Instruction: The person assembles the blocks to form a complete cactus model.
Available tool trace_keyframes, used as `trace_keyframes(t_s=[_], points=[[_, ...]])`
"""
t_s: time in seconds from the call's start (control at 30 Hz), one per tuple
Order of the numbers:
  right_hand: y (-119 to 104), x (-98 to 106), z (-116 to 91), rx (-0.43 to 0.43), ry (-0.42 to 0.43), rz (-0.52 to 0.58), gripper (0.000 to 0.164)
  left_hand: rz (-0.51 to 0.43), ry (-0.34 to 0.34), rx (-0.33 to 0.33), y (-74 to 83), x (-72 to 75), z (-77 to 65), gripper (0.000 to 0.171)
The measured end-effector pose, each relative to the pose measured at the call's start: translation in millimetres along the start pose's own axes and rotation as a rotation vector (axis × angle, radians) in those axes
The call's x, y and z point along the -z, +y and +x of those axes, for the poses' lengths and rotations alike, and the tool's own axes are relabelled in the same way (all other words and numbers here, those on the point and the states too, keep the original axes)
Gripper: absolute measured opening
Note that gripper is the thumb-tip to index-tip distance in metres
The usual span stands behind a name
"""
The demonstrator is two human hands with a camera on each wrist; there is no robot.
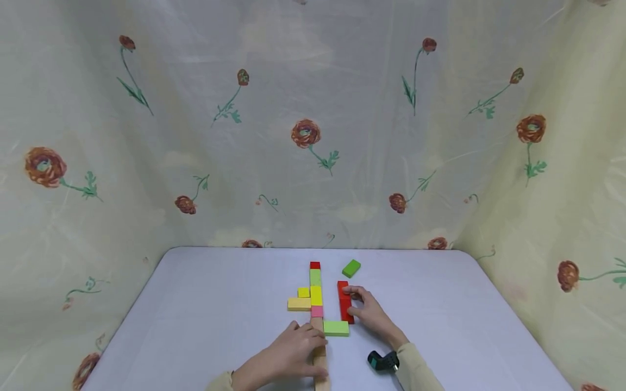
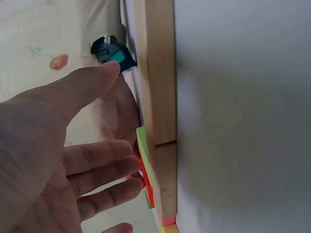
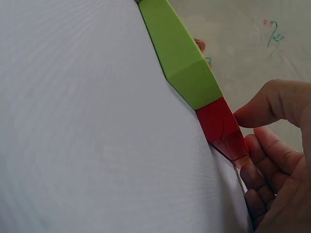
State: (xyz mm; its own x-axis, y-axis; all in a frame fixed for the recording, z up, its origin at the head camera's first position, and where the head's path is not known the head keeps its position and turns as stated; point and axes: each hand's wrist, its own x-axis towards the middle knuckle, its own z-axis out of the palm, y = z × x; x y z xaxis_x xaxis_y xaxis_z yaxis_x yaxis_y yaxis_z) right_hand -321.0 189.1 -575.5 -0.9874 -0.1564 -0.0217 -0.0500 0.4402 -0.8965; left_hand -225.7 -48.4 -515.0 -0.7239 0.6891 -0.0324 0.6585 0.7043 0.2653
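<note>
A row of wooden blocks runs away from me along the table. My left hand (image 1: 295, 350) lies over its near, plain wood blocks (image 2: 160, 73); in the left wrist view its fingers are extended beside them. Two red blocks (image 1: 345, 307) stand end to end, to the right of the row. My right hand (image 1: 369, 315) touches their right side with thumb and fingertips, also seen in the right wrist view against the red block (image 3: 221, 124). A light green block (image 1: 336, 328) juts right from the row, near the red pair's near end.
Farther along the row come a pink block (image 1: 317, 311), a yellow block (image 1: 316, 296), a pale green block (image 1: 315, 277) and a small red block (image 1: 315, 265). Cream (image 1: 299, 304) and small yellow (image 1: 304, 292) blocks adjoin it at left. A green block (image 1: 351, 268) lies apart.
</note>
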Motion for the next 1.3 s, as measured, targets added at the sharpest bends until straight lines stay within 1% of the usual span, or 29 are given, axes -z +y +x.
trace_keyframes(t_s=[0.07, 0.2, 0.33, 0.47, 0.53, 0.7, 0.87, 1.03, 1.17, 1.3], points=[[-0.7, -0.5, -0.2, -0.003, 0.001, 0.002, 0.046, 0.023, -0.015, -0.003, 1.3, -3.5, -2.2, 0.061], [-1.8, -1.7, -1.7, 0.010, 0.004, 0.002, 0.045, 0.065, -0.029, -0.002, 0.3, -7.5, -4.0, 0.066], [-1.8, -2.6, -2.9, 0.019, 0.004, 0.001, 0.044, 0.070, -0.046, 0.004, -1.2, -9.5, -5.6, 0.068], [-1.5, -2.6, -2.3, 0.027, 0.002, 0.002, 0.045, 0.082, -0.038, -0.008, -1.9, -10.7, -6.7, 0.066], [-1.9, -1.9, -2.1, 0.027, 0.004, 0.000, 0.046, 0.072, -0.050, -0.002, -1.4, -10.7, -6.6, 0.066], [-2.9, 1.1, -2.0, 0.021, 0.016, 0.034, 0.045, 0.033, -0.097, 0.044, 0.5, -9.4, -4.3, 0.066], [-2.9, 2.6, -1.1, 0.031, 0.035, 0.060, 0.041, 0.014, -0.095, 0.043, 1.0, -9.4, -4.5, 0.066], [-1.8, 5.6, 3.9, -0.013, 0.056, 0.084, 0.038, 0.010, -0.084, 0.036, 0.1, -11.4, -5.5, 0.066], [-1.8, 12.5, 12.4, -0.034, 0.104, 0.082, 0.037, 0.009, -0.067, 0.021, -0.7, -13.9, -6.1, 0.067], [-2.3, 21.1, 25.0, -0.046, 0.167, 0.062, 0.039, -0.021, -0.076, 0.029, -0.5, -15.8, -6.2, 0.067]])
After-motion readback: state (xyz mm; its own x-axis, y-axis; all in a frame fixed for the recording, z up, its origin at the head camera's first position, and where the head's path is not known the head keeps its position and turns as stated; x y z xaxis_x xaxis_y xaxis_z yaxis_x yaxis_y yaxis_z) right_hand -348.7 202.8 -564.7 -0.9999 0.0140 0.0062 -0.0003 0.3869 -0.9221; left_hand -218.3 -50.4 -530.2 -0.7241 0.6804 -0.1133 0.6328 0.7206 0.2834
